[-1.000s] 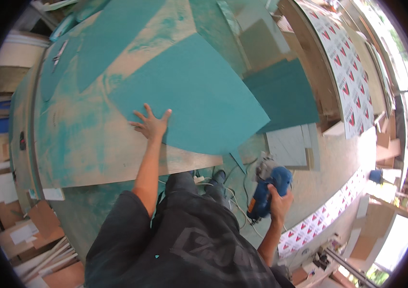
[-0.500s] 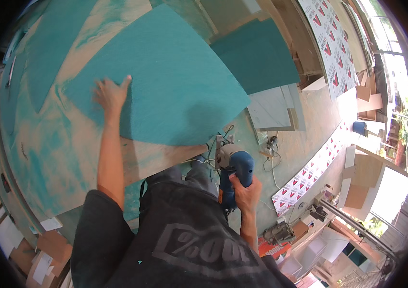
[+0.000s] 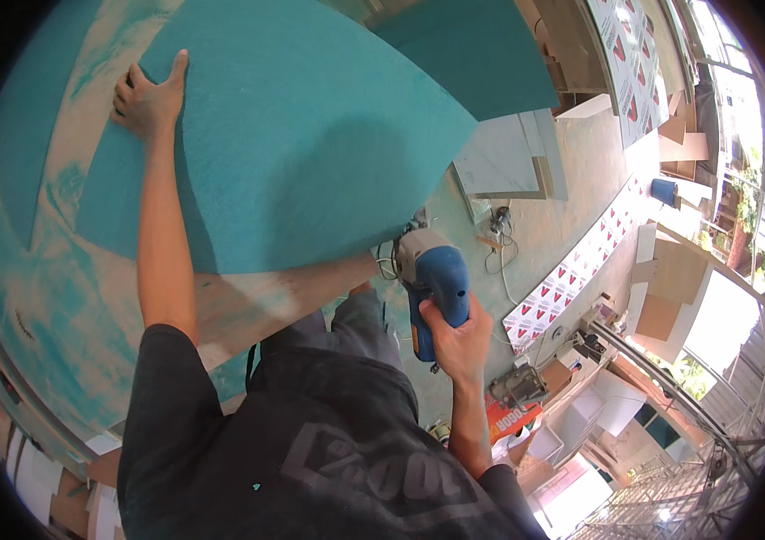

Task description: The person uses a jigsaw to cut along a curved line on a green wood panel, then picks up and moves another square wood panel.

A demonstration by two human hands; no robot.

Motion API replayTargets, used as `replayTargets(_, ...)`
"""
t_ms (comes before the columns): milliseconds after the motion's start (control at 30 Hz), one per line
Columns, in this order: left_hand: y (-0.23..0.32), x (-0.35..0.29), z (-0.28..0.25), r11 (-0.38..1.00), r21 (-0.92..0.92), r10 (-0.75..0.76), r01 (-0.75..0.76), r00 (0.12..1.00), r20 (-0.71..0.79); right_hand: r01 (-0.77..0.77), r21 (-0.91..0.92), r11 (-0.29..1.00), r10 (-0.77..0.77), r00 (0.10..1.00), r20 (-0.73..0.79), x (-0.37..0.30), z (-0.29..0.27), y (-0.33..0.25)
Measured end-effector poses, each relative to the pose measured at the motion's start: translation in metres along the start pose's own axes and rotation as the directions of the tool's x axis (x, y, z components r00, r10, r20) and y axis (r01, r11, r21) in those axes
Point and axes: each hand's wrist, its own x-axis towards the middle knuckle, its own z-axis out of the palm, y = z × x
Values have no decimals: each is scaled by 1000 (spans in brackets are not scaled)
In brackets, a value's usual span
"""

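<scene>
A large teal-faced panel (image 3: 283, 117) with a curved outline lies on a paint-dusted wooden worktop (image 3: 292, 288). My left hand (image 3: 148, 103) lies at the panel's far left edge, fingers bent at the edge and thumb stretched apart on the surface. In my right hand (image 3: 460, 342) is a blue jigsaw (image 3: 441, 281) with a grey metal head, gripped by its handle. The jigsaw's head meets the panel's near edge, left of its right corner. Its blade and footplate are mostly hidden there.
More teal sheets (image 3: 472, 54) lie beyond the panel, beside white marble-look offcuts (image 3: 508, 162). A corded tool (image 3: 501, 218) rests on the floor to the right, near a long strip with a red printed pattern (image 3: 571, 279). Farther right stand board pieces (image 3: 670, 288) and a blue bucket (image 3: 663, 190).
My left hand has reached farther forward and left, settling at the panel's edge. My right hand has brought the jigsaw up against the near edge. The whole view has shifted.
</scene>
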Motion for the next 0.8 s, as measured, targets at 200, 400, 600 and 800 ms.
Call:
replayTargets(200,-11,1,2,1000,31,-4,3,1000,1,-76,-26,997,76,997,-17,-7,-10,-2)
replayTargets(400,-18,5,0,998,-27,60,-60,998,5,-125,41,991,125,992,20,-44,-35,4)
replayTargets(600,-33,1,-2,998,51,-30,31,1000,-2,-113,128,985,106,993,59,-61,-17,-7)
replayTargets(800,-28,-3,-9,999,7,-38,39,999,-11,-58,113,992,53,997,48,-56,13,3)
